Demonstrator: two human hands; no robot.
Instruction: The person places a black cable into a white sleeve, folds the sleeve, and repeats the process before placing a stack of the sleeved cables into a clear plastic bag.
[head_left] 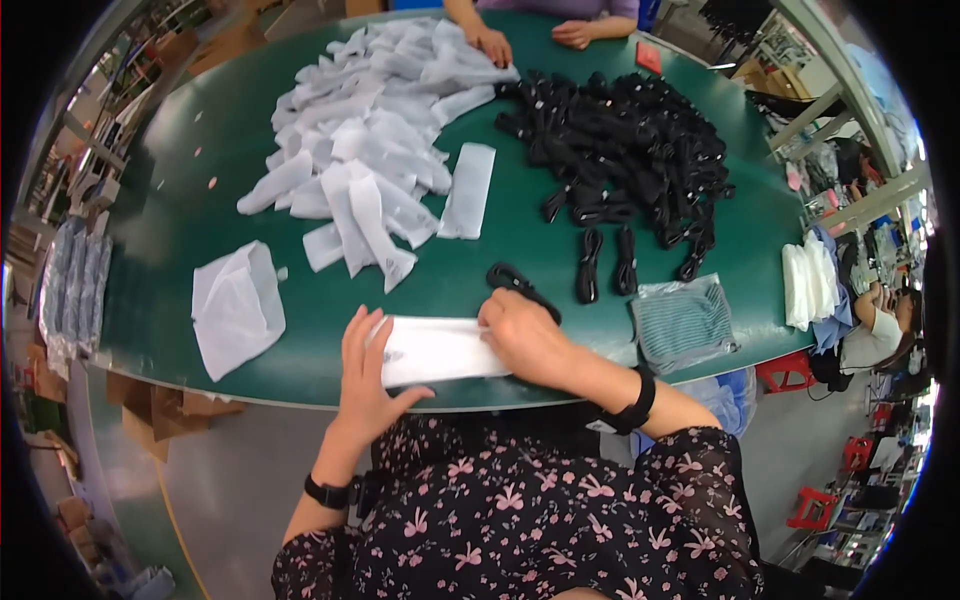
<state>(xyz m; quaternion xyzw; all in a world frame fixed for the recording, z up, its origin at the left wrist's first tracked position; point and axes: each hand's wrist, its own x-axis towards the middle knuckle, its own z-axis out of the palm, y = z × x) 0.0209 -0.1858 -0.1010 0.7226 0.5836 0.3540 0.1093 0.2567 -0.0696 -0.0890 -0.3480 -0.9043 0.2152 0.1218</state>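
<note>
One white pouch [435, 352], lower centre, is pinched by right hand [525, 338], left hand [365, 372] spread; could be skewed by one-sided pull.

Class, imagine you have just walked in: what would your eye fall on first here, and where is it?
Probably the two contrasting heaps on the green table: the pale, translucent pouches left of centre, the black bundled cords to the right. Next, nearest the wearer, comes a bright white pouch lying between the left hand at its left end and the right hand at its right.
</note>
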